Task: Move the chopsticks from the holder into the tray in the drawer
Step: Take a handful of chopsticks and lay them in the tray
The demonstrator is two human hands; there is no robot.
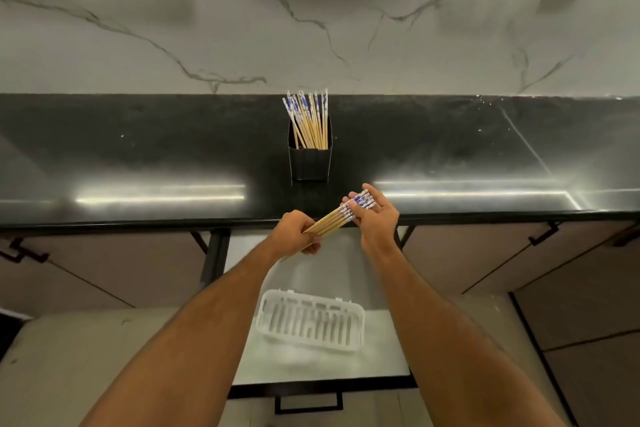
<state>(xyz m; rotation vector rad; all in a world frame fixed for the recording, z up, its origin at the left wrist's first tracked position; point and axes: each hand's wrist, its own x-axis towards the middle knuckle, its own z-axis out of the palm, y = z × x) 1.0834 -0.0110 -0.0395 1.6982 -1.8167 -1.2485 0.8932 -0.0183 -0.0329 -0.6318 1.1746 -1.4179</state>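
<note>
Just below the middle of the frame, both hands are gripping one bundle of chopsticks [337,217] between the holder and the tray: the left hand [294,232] is closing its fingers around the plain ends and the right hand [375,215] is pinching the blue-patterned ends, so the carrying step is under way. The next move is probably lowering the bundle into the single white tray [310,321] sitting in the open drawer [322,367] at lower centre. The bundle seems to be holding about five sticks, while roughly ten more are standing in the one black holder [310,158] on the tabletop [138,149]; neither count is certain.
</note>
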